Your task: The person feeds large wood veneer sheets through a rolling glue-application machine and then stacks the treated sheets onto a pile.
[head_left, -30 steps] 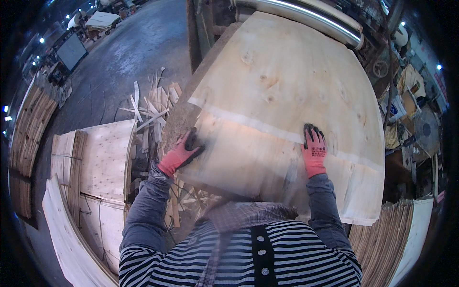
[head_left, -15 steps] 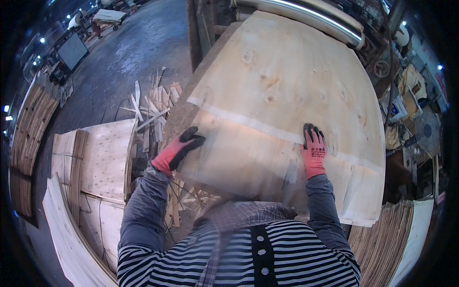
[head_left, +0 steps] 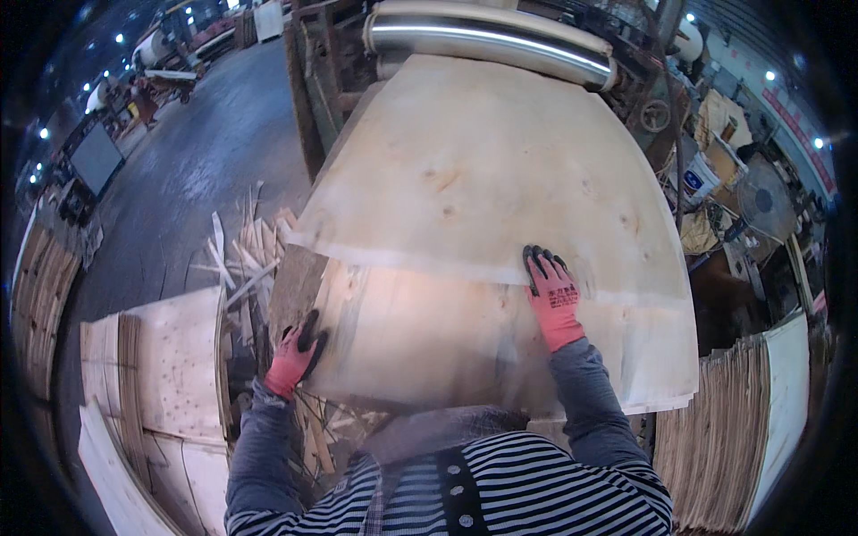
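Note:
A large pale wood veneer sheet (head_left: 492,170) lies before me, its near edge overlapping another veneer sheet (head_left: 420,313) closer to my body. My right hand (head_left: 552,299), in a red glove with black fingertips, rests flat near that overlap, fingers stretched out. At the left edge of the nearer sheet is my left hand (head_left: 297,357), gloved the same way, with thumb and fingers apart. Whether its fingertips reach under the edge cannot be made out. Beneath the sheets, a brown board surface (head_left: 295,288) shows at the left.
A shiny metal roller (head_left: 492,49) spans the far end of the sheets. Wood scraps (head_left: 255,246) litter the floor at left, behind veneer stacks (head_left: 183,366). To the right stand another veneer stack (head_left: 715,438), a fan (head_left: 766,201) and a white bucket (head_left: 700,179).
My left hand has shifted from the top of the nearer sheet leftward and nearer, to its edge. My right hand stays by the overlap. The view has tilted, showing more of the roller.

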`<action>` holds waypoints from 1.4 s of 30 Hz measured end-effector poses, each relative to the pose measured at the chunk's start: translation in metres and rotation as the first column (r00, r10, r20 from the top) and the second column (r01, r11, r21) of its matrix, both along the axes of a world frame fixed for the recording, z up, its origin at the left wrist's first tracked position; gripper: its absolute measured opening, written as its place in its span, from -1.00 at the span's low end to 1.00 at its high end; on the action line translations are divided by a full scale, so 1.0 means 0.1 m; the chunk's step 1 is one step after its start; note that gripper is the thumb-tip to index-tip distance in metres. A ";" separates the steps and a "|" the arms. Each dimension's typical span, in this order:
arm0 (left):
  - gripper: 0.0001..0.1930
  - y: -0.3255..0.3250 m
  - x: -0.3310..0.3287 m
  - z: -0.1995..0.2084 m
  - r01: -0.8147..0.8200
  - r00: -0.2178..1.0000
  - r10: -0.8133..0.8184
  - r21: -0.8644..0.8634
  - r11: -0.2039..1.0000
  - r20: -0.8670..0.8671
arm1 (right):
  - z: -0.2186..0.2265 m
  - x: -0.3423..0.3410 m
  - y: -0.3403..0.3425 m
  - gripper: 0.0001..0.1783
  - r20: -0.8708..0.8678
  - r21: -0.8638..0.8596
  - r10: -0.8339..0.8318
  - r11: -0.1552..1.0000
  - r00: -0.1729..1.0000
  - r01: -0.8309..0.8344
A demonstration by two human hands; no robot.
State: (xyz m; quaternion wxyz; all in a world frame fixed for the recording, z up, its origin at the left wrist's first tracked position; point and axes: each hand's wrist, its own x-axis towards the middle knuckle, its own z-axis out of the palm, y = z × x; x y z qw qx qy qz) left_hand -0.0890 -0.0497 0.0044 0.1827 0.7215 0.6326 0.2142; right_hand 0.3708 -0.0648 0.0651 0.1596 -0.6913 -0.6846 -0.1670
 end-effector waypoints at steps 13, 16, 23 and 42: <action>-0.52 -0.01 0.12 0.23 0.098 0.798 0.064 -0.235 0.967 0.599 | 0.64 0.05 0.07 -0.45 0.264 0.119 0.218 0.959 0.940 -0.256; -0.55 0.01 0.20 0.32 0.053 0.849 0.090 -0.254 0.966 0.521 | 0.41 0.34 0.68 -0.56 0.228 0.112 0.269 0.948 0.936 -0.299; -0.61 -0.03 0.07 0.03 -0.024 0.818 0.118 -0.171 0.985 0.563 | 0.02 0.75 2.22 -0.41 0.115 0.078 0.187 0.978 0.976 -0.196; -0.57 0.35 -0.48 0.25 0.518 0.811 -0.418 -0.172 0.838 0.409 | -0.50 -0.36 -0.78 -0.20 0.117 -0.199 -0.235 0.947 0.965 0.254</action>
